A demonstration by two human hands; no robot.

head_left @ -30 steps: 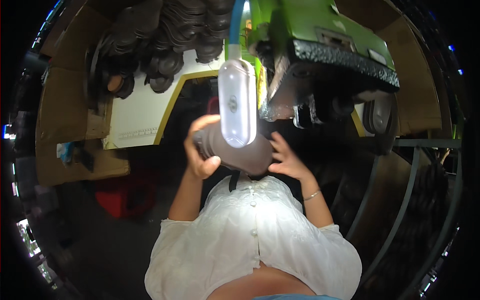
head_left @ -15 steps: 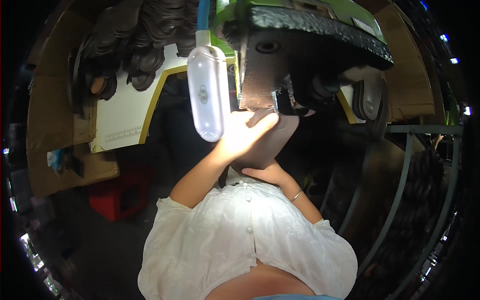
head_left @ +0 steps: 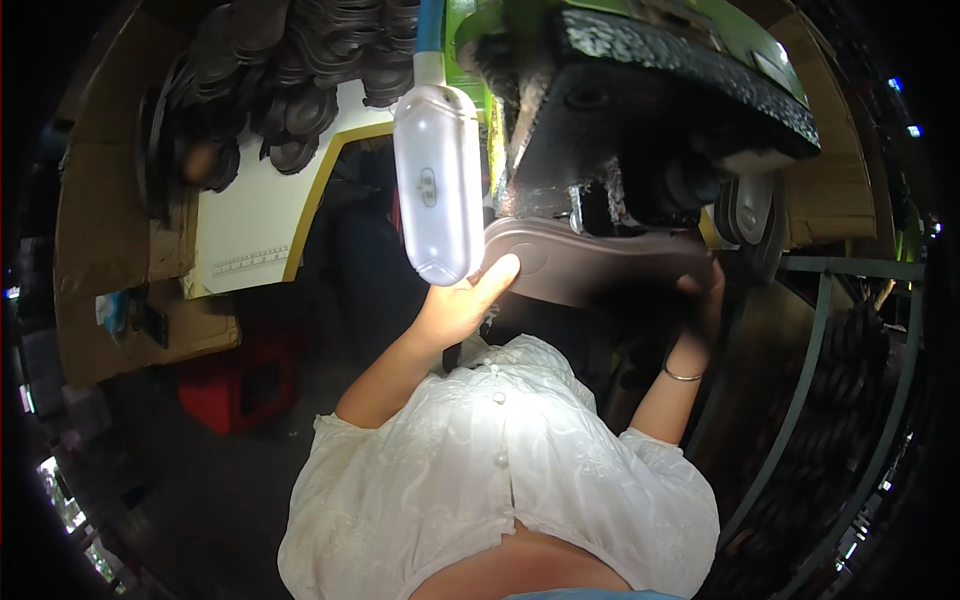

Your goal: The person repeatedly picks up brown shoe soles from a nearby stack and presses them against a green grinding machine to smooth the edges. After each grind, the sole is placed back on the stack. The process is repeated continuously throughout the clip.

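A dark brown shoe sole [head_left: 590, 265] lies crosswise between my two hands, its far edge against or just under the working end of a green and black machine [head_left: 600, 130]. My left hand [head_left: 465, 300] grips the sole's rounded left end, thumb on top near an oval outline. At the opposite end my right hand [head_left: 705, 285] is closed around the sole, partly in shadow and slightly blurred. A white oval lamp [head_left: 438, 185] hangs from a blue tube just beyond my left hand and hides part of the fingers.
Stacks of dark soles [head_left: 300, 110] sit on a white, yellow-edged table [head_left: 260, 225] at far left, by cardboard [head_left: 110, 200]. More soles [head_left: 750, 205] lie right of the machine. A red stool [head_left: 235, 380] stands below left; a grey-green metal rack [head_left: 815, 340] holds many dark pieces at right.
The sole has swung from pointing toward me to lying crosswise. My right hand has moved right and away from my body with its end; my left hand has shifted slightly toward me.
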